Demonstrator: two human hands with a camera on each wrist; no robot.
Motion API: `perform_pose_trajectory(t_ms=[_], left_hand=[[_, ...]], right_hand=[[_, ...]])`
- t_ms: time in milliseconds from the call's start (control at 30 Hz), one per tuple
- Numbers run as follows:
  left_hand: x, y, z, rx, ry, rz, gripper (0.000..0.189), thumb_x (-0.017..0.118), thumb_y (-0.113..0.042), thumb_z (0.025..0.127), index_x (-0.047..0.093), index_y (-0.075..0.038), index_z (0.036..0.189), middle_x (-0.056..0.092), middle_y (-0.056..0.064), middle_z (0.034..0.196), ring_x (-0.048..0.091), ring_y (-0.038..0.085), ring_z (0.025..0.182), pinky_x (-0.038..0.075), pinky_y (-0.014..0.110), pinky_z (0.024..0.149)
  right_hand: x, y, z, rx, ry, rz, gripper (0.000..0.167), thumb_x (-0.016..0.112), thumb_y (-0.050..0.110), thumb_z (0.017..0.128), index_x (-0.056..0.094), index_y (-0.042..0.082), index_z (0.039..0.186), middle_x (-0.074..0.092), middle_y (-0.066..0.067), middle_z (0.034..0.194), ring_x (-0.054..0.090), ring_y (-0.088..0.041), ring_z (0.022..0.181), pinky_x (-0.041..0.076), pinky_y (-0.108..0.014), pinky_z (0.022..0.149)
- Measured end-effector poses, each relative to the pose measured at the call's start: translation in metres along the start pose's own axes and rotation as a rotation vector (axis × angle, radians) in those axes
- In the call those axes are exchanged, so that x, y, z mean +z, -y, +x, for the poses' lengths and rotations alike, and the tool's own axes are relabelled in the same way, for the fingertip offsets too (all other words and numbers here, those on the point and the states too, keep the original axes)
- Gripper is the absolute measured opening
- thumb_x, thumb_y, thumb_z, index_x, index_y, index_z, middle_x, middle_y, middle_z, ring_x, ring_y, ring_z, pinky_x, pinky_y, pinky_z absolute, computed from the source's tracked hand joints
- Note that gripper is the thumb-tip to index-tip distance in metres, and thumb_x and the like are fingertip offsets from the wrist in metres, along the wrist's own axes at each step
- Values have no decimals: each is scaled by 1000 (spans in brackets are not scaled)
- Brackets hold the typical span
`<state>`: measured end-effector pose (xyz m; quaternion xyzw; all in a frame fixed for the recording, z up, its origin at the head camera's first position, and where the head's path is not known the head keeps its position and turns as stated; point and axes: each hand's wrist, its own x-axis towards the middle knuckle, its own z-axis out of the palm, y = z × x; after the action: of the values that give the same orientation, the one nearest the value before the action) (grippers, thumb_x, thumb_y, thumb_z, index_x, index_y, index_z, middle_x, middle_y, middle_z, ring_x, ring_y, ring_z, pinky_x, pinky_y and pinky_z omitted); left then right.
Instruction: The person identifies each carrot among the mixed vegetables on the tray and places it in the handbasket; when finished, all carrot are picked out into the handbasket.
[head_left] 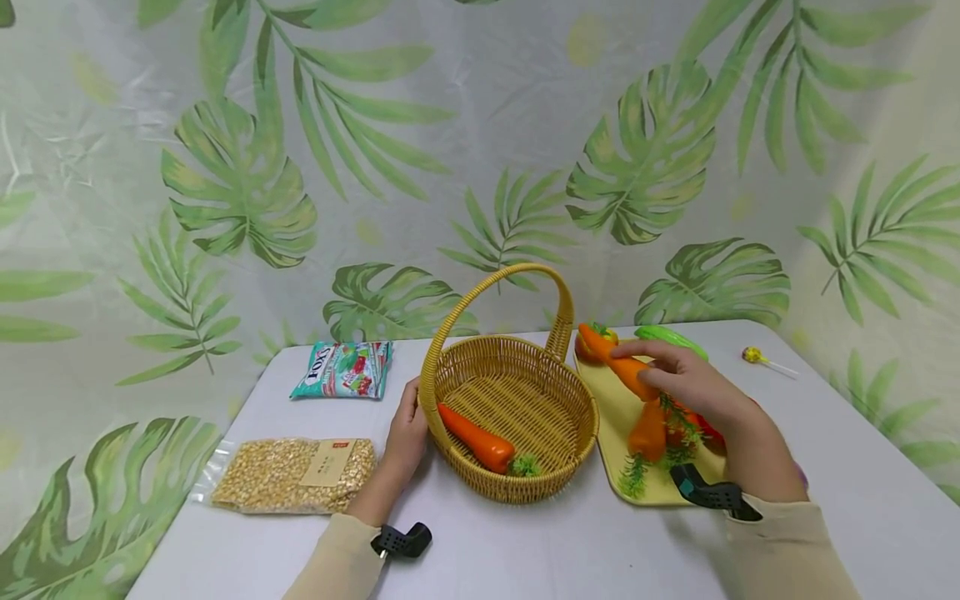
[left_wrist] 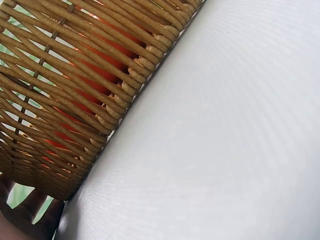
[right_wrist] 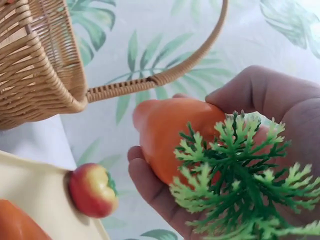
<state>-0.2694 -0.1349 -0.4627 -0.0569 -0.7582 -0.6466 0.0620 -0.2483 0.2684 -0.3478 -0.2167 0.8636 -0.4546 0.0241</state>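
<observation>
My right hand (head_left: 693,379) grips an orange carrot (head_left: 615,358) above the right side of the table, its tip toward the basket. In the right wrist view, thumb and fingers curl round the carrot (right_wrist: 172,135) and its green leaves (right_wrist: 240,175) face the camera. A wicker basket (head_left: 517,492) with a tall arched handle stands at the middle. One carrot (head_left: 476,437) lies inside it along the left wall. Against the basket's left side rests my left hand (head_left: 407,433); its spread fingers (left_wrist: 32,205) touch the outer wall, and its thumb is hidden.
Right of the basket is a pale yellow board (head_left: 603,400) holding more carrots (head_left: 647,433) and a red-yellow fruit (right_wrist: 93,190). Beyond lie a green vegetable (head_left: 671,339) and a lollipop (head_left: 765,361). On the left are a candy bag (head_left: 345,371) and a grain bag (head_left: 262,475).
</observation>
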Motion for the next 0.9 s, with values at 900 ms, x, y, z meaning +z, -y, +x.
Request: perform_pose_trajectory(t_ms=[900], left_hand=[[0,1,1,5,-4,12,37,43,-41,105,46,-28,140,49,-2,148,40,18,142,31,47,120]], right_hand=[[13,7,8,26,218,6,28,54,16,101,60,13,128,58,-19,121,61,-24,89,54,-31,76]])
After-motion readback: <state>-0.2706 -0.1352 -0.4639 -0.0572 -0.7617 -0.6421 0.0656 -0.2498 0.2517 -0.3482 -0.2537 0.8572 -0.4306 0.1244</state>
